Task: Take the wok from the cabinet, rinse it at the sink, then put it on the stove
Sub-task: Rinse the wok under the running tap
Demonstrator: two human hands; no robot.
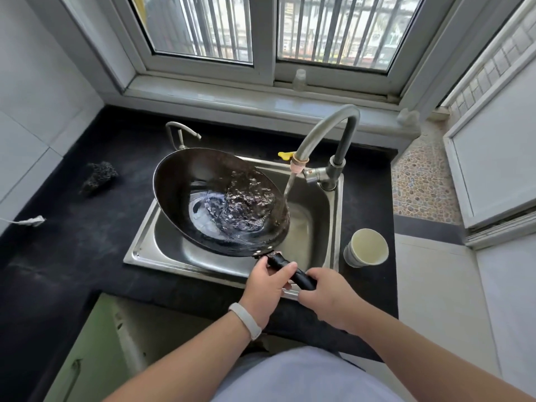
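Observation:
A black wok hangs tilted over the steel sink, with water swirling in its bowl. Both hands grip its black handle: my left hand nearer the bowl, my right hand at the handle's end. The tall grey faucet runs a stream of water down past the wok's right rim into the basin. No stove is in view.
A dark scouring pad lies on the black counter to the left. A stack of paper cups stands right of the sink. A small second tap rises behind the wok. An open cabinet door is below.

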